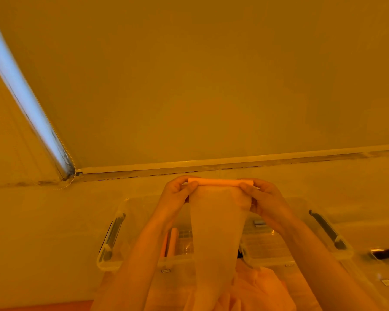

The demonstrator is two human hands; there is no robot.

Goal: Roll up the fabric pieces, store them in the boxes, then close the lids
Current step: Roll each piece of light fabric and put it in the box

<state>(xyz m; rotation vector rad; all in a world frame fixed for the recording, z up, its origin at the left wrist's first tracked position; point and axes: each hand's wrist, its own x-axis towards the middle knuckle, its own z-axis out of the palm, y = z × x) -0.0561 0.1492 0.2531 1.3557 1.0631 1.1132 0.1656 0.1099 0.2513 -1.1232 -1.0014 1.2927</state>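
left hand (pixel 177 194): fingers curled, pinching the roll's left end
right hand (pixel 262 196): fingers curled, pinching the right end
fabric roll (pixel 220 182): held above the clear box (pixel 112 263), loose tail hanging down
rolled piece (pixel 173 242): lying inside the box

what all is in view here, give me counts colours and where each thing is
fabric strip: one, pale and sheer, partly rolled at its top end, hanging down from both hands over the box
storage box: one, clear plastic with dark side latches, on the surface under the hands
fabric rolls: at least two, orange-pink, lying inside the box at its left
loose fabric: a heap, orange-pink, at the near edge below the box
dark object: one, far right on the surface, too blurred to name
left hand: one, pinching the roll's left end
right hand: one, pinching the roll's right end
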